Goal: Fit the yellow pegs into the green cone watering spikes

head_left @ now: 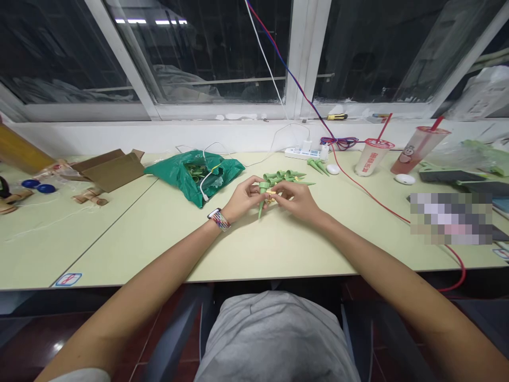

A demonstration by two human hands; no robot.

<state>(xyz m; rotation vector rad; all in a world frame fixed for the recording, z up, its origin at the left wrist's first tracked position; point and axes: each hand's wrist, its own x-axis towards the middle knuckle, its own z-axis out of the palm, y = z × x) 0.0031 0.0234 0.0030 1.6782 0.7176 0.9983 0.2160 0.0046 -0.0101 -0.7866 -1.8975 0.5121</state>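
A green cone-shaped spike [261, 206] points tip-down between the thumb and fingers of my left hand [240, 201], which is closed on it. My right hand [298, 201] pinches a small yellow piece [271, 193] against the side of the spike, near its wide end. Whether the two parts are joined I cannot tell. Just behind my fingers lies a pile of similar green spikes [286, 175], with bits of yellow among them. Farther back to the right, a few more green spikes [319, 166] rest on the table.
A torn green plastic bag [178, 172] with green pieces inside lies left of my hands. Beyond it sits an open cardboard box [115, 170]. A power strip [302, 153], a red cable [369, 199] and two drink cups [374, 157] occupy the back and right of the table [254, 254].
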